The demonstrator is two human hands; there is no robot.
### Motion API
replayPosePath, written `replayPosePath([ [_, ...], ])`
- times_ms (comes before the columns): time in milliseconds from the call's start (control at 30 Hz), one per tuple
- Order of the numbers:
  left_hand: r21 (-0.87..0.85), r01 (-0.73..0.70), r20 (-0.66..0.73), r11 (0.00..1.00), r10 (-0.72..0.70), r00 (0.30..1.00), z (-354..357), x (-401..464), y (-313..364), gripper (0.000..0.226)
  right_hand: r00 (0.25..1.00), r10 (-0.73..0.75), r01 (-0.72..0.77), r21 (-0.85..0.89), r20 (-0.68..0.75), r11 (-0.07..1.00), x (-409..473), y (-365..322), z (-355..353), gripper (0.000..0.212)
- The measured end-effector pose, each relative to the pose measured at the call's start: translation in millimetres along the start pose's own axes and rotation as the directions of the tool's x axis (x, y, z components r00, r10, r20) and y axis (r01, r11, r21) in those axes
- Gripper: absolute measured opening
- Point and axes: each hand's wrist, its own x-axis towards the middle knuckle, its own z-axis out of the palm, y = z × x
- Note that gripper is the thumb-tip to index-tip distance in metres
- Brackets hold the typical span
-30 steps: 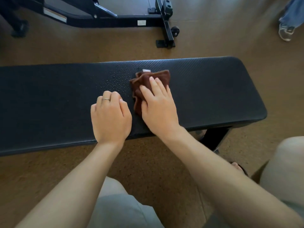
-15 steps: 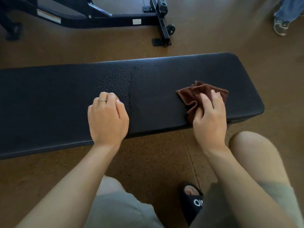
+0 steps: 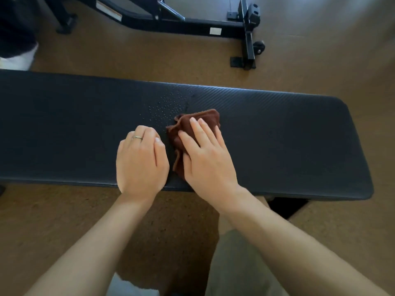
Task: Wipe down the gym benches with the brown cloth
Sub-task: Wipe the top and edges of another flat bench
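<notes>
A long black padded gym bench (image 3: 288, 142) runs across the view. The crumpled brown cloth (image 3: 186, 127) lies on its middle, and my right hand (image 3: 209, 161) presses flat on it with fingers spread over the fabric. Just left of the cloth my left hand (image 3: 141, 163) rests on the bench as a loose fist, a ring on one finger, holding nothing. A patch of small water droplets (image 3: 168, 107) shines on the pad just beyond and left of the cloth.
A black metal frame of another gym machine (image 3: 213, 28) stands on the brown floor behind the bench, with a foot and small wheel (image 3: 258, 47) at the right. The bench leg (image 3: 286, 206) shows below the right end. My knees are below.
My right hand has swept the cloth from the bench's right end back left to the middle, beside the left hand. The left hand has stayed in place.
</notes>
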Motion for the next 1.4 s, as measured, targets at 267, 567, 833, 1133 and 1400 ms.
replayPosePath([
  [267, 0.023, 0.01, -0.031, 1.0, -0.009, 0.999, -2, -2, 5, 0.033, 0.997, -0.058, 0.059, -0.02, 0.043, 0.998, 116, 7, 19, 0.04],
  [567, 0.047, 0.053, -0.02, 0.998, -0.052, 0.998, 0, -2, 5, 0.026, 0.938, -0.334, 0.327, 0.082, 0.096, 0.941, 118, 2, 29, 0.035],
  [833, 0.032, 0.02, -0.012, 0.999, -0.02, 1.0, -1, -3, 3, 0.023, 0.974, -0.222, 0.21, 0.183, 0.043, 0.96, 116, 55, 6, 0.041],
  [1133, 0.0, 0.035, -0.064, 0.999, -0.035, 0.997, 2, -1, 7, 0.024, 0.989, 0.143, -0.14, 0.073, -0.028, 0.987, 70, 124, -35, 0.038],
  [1400, -0.043, -0.001, -0.042, 0.999, -0.001, 0.999, -5, -1, 5, 0.026, 1.0, -0.016, 0.016, 0.025, 0.02, 1.0, 160, 41, 11, 0.041],
])
